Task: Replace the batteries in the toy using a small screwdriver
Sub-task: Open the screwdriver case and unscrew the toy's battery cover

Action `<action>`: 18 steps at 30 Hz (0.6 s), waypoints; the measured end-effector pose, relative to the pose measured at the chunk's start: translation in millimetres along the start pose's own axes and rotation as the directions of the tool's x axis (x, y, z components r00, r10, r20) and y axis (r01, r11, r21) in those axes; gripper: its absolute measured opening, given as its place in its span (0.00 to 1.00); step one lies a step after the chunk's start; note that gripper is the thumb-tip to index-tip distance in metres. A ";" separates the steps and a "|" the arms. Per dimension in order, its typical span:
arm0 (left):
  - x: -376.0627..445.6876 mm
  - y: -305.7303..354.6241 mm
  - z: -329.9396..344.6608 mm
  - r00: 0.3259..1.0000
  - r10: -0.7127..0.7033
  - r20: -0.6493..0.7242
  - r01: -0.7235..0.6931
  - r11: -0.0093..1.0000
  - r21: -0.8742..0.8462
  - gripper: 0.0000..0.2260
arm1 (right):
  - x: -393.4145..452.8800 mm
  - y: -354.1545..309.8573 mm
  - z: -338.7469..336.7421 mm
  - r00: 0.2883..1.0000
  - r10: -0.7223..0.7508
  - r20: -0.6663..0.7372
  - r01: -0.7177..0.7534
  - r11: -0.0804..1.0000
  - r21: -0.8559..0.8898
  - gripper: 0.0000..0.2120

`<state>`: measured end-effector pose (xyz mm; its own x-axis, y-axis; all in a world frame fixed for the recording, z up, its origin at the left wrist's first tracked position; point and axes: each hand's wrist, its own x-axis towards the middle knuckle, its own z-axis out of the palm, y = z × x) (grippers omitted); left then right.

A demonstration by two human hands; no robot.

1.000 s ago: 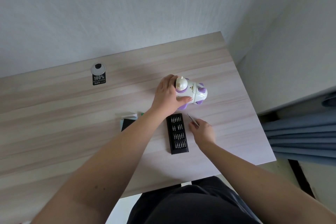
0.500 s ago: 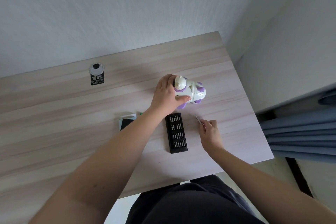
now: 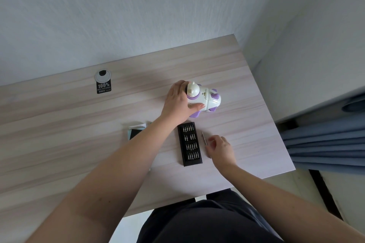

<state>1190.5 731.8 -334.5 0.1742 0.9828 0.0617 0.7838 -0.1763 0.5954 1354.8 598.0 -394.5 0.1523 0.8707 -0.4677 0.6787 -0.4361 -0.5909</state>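
A white and purple toy [image 3: 205, 98] lies on its side on the wooden table [image 3: 79, 124]. My left hand [image 3: 176, 102] grips its left end, thumb pressed along the near side. A black case of screwdriver bits [image 3: 190, 143] lies open just in front of the toy. Right of the case is a thin silver screwdriver [image 3: 204, 139], low over the table with its tip pointing away from me. My right hand [image 3: 221, 148] pinches it with curled fingers, which hide part of its handle.
A teal and black packet [image 3: 136, 131] sits left of the case, partly under my left forearm. A cable grommet [image 3: 102, 75] with a black sticker [image 3: 104, 87] is at the back. The table's right edge borders a blue curtain [image 3: 325, 140].
My right hand drew the screwdriver back from near the toy, first to the right, then down beside the bit case. My left hand and the toy stayed put.
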 end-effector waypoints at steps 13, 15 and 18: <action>2.2 -5.3 -7.3 0.985 0.008 0.173 -0.014 0.999 0.030 0.42 | 13.9 -14.4 -43.1 0.992 0.021 -0.127 -0.002 0.990 0.143 0.09; 3.1 -7.0 -6.6 0.983 -0.003 0.184 -0.007 0.999 0.052 0.44 | 20.3 -29.7 -63.9 0.977 0.007 -0.213 0.033 0.982 0.185 0.10; 4.2 -6.4 -4.3 0.987 -0.015 0.158 0.002 0.996 0.084 0.46 | 31.9 -56.3 -89.4 0.954 -0.058 -0.294 0.123 0.971 0.207 0.12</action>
<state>1183.6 737.2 -334.6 0.2539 0.9643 -0.0746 0.8316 -0.1783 0.5260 1385.7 670.7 -317.4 0.3173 0.9229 -0.2182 0.5290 -0.3632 -0.7670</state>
